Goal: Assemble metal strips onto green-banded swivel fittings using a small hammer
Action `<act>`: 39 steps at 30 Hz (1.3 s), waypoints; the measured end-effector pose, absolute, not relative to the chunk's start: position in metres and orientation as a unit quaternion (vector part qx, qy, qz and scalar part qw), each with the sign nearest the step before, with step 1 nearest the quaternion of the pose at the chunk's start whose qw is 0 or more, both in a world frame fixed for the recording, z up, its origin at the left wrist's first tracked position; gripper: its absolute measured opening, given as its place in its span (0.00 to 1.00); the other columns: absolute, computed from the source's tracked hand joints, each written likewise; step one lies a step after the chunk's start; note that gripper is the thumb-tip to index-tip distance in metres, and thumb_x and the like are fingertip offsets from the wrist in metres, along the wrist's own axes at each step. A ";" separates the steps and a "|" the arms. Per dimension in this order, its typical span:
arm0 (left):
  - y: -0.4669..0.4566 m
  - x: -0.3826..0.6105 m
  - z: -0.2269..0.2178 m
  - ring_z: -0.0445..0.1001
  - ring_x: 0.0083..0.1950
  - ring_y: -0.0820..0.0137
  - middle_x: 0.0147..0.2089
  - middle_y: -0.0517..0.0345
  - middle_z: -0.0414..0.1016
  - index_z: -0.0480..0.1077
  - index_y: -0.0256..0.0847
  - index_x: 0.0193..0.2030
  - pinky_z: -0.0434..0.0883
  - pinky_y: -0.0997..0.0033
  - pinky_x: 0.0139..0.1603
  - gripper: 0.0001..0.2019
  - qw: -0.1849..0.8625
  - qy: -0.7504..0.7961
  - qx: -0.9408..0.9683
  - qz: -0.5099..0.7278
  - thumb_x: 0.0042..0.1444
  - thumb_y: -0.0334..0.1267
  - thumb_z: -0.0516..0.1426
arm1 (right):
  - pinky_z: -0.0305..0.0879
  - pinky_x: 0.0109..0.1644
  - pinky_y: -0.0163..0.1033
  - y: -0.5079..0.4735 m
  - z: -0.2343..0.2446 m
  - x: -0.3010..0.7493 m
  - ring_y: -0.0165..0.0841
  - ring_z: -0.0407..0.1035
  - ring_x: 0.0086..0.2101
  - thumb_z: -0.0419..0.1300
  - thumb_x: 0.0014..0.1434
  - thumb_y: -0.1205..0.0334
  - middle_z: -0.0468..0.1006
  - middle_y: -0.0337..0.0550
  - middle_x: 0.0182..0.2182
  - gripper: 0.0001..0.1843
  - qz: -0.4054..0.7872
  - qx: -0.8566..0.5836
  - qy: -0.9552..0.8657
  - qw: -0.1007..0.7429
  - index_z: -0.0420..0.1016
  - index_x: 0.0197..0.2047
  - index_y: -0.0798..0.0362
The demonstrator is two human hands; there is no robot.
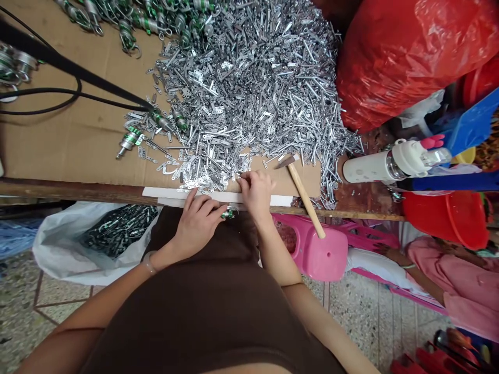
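My left hand point(198, 222) is curled at the table's front edge, its fingers closed around a small green-and-silver metal bundle point(227, 213), mostly hidden by the hand. To its right, my right hand point(257, 193) has thumb and forefinger pinched together at the near edge of the pile; whatever lies between the fingertips is too small to make out. A wide heap of small silver metal strips and pins point(249, 98) spreads on cardboard beyond both hands. Close by on the right lies a hammer point(306, 200), its wooden handle sticking out past the table edge.
Green-and-silver bundles point(128, 141) lie left of the heap, under a black strap point(74, 67). A white bottle point(370, 165) and red plastic bag point(413, 57) are on the right. Below are a white sack point(58, 254), a pink stool point(325, 254) and another person's pink sleeve point(468, 306).
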State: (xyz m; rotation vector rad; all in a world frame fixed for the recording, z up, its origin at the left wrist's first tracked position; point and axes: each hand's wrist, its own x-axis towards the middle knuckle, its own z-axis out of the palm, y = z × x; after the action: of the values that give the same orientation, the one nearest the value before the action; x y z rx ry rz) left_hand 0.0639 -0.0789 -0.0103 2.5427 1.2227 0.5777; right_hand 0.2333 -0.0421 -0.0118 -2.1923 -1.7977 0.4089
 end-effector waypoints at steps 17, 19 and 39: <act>-0.080 0.063 -0.015 0.66 0.45 0.61 0.38 0.55 0.73 0.72 0.43 0.44 0.61 0.44 0.59 0.10 0.139 0.427 0.866 0.220 0.56 0.32 0.55 | 0.53 0.60 0.49 -0.075 -0.021 0.265 0.41 0.54 0.59 0.44 0.62 0.50 0.62 0.54 0.57 0.26 0.106 -0.618 -0.761 0.167 0.58 0.59 0.54; -0.080 0.063 -0.014 0.66 0.45 0.61 0.38 0.55 0.73 0.72 0.43 0.44 0.60 0.44 0.60 0.11 0.143 0.428 0.865 0.220 0.56 0.31 0.54 | 0.47 0.63 0.53 -0.076 -0.026 0.265 0.44 0.47 0.62 0.46 0.60 0.43 0.55 0.58 0.62 0.36 0.125 -0.608 -0.777 0.104 0.50 0.63 0.59; -0.078 0.062 -0.014 0.66 0.44 0.62 0.37 0.57 0.74 0.72 0.42 0.44 0.58 0.46 0.61 0.10 0.135 0.424 0.872 0.204 0.56 0.34 0.55 | 0.55 0.54 0.49 -0.055 -0.014 0.270 0.42 0.60 0.50 0.44 0.64 0.56 0.70 0.51 0.49 0.20 0.053 -0.703 -0.690 0.167 0.70 0.52 0.51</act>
State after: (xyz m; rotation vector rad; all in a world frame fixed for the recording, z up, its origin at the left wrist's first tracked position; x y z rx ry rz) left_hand 0.0619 -0.0783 -0.0144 2.5269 1.2278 0.5912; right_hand 0.2699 -0.0550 -0.0136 -1.9994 -1.9631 0.1505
